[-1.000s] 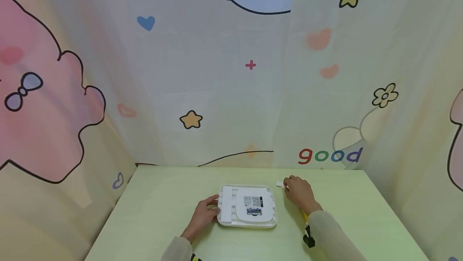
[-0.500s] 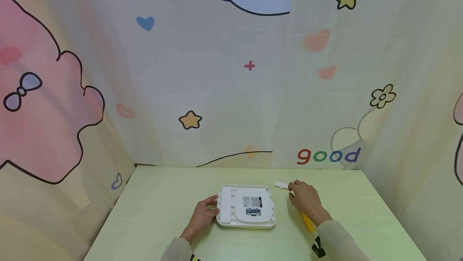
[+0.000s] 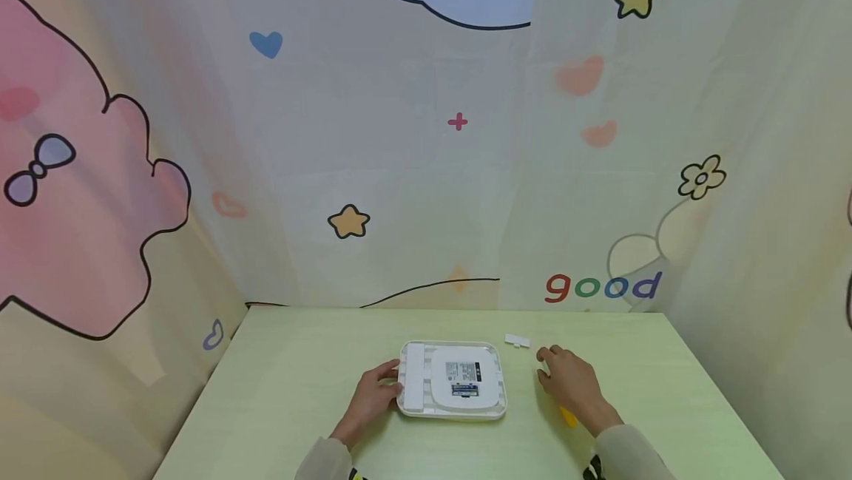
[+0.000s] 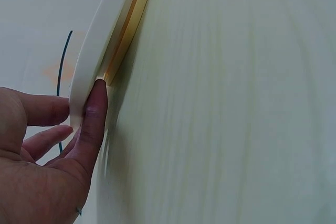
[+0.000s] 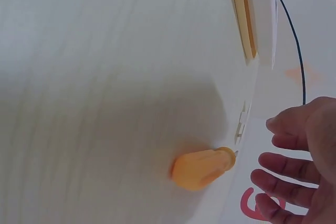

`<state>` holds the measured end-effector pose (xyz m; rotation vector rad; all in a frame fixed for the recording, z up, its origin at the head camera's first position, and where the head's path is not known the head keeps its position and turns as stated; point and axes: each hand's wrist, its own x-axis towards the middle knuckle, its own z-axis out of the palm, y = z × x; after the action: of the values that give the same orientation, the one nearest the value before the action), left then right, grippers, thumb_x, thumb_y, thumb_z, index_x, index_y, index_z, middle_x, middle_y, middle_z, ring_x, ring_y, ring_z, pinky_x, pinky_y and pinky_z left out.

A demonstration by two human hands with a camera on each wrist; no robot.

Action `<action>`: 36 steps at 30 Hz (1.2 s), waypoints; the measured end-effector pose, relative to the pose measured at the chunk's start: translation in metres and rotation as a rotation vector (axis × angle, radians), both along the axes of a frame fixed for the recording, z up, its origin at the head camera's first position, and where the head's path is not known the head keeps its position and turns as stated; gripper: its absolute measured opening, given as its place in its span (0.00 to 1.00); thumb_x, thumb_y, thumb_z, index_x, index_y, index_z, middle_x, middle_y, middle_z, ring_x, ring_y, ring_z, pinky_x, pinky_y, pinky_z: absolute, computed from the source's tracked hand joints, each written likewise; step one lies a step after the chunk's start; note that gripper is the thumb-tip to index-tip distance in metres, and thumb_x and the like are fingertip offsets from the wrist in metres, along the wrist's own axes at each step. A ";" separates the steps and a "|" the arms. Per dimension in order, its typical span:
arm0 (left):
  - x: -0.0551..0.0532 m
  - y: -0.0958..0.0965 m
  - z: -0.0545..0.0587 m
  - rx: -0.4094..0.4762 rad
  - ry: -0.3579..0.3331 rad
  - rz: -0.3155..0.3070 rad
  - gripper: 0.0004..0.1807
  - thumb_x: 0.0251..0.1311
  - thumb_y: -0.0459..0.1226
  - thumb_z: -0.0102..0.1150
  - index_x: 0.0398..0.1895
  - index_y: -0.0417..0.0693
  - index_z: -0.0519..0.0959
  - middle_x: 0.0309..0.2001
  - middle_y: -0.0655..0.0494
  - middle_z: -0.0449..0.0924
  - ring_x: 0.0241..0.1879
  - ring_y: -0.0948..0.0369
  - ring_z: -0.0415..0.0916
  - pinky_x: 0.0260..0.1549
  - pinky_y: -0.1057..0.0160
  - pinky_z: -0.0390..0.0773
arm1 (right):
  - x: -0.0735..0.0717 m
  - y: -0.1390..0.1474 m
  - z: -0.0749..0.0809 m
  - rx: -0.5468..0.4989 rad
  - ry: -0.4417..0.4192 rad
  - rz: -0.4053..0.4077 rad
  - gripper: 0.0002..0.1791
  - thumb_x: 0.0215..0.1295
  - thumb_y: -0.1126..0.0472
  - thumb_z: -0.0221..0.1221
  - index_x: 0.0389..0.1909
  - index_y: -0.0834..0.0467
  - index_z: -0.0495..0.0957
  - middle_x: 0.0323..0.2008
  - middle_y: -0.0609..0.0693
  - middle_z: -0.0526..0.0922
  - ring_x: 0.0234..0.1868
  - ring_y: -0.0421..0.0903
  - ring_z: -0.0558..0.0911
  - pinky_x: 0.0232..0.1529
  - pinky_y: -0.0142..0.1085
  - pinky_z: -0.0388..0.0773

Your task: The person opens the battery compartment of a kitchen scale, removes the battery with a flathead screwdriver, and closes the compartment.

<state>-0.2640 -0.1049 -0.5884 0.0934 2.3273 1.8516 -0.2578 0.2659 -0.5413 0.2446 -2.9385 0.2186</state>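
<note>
A white rounded-rectangular device (image 3: 416, 380) lies underside up, showing a printed label (image 3: 459, 371) and batteries (image 3: 464, 390) in an uncovered compartment. My left hand (image 3: 370, 400) holds its left edge between thumb and fingers; the left wrist view shows the thumb (image 4: 93, 119) against the lower side of the rim. Beyond the device's upper right corner rests a small white battery cover (image 3: 517, 340). My right hand (image 3: 575, 385) is over the table to the right, fingers loosely bent and holding nothing. Partly hidden beneath it is a yellow-handled screwdriver (image 5: 202, 169).
The pale green table (image 3: 299, 362) reaches back to a printed curtain (image 3: 399, 169) with stars and hearts. More curtain hangs along the left and right sides.
My right hand has let go of the battery cover and drawn back toward the lower right; the cover now lies free. The screwdriver shows under that hand. My left hand stays on the device.
</note>
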 end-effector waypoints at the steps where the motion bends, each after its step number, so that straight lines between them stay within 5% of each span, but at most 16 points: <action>1: 0.000 0.000 0.000 0.002 -0.002 0.000 0.30 0.60 0.26 0.56 0.69 0.34 0.66 0.56 0.34 0.75 0.33 0.61 0.78 0.31 0.61 0.82 | 0.001 0.000 0.000 -0.007 -0.010 -0.007 0.13 0.59 0.57 0.67 0.43 0.57 0.80 0.34 0.50 0.81 0.30 0.46 0.75 0.33 0.43 0.80; 12: 0.000 0.000 0.000 -0.004 0.006 -0.002 0.31 0.61 0.26 0.56 0.69 0.34 0.66 0.56 0.34 0.75 0.33 0.61 0.78 0.32 0.61 0.82 | 0.010 0.005 -0.007 -0.047 -0.086 -0.076 0.19 0.61 0.56 0.64 0.51 0.60 0.79 0.45 0.57 0.82 0.42 0.56 0.82 0.36 0.52 0.80; 22: 0.000 0.000 -0.001 0.006 0.003 -0.003 0.31 0.61 0.26 0.56 0.69 0.34 0.66 0.56 0.33 0.74 0.33 0.61 0.78 0.31 0.61 0.82 | 0.013 0.010 -0.013 -0.103 -0.156 -0.130 0.23 0.60 0.54 0.66 0.52 0.63 0.78 0.40 0.57 0.83 0.36 0.53 0.82 0.33 0.50 0.80; 36: -0.002 -0.001 -0.003 0.022 0.007 -0.008 0.31 0.59 0.25 0.56 0.68 0.33 0.66 0.55 0.33 0.75 0.32 0.62 0.78 0.31 0.61 0.82 | 0.009 0.014 -0.021 -0.169 -0.165 -0.090 0.10 0.61 0.62 0.63 0.40 0.63 0.79 0.33 0.54 0.85 0.28 0.46 0.80 0.29 0.43 0.77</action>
<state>-0.2660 -0.1057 -0.5917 0.1120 2.3089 1.8761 -0.2486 0.2803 -0.5622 0.0722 -3.0607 0.4935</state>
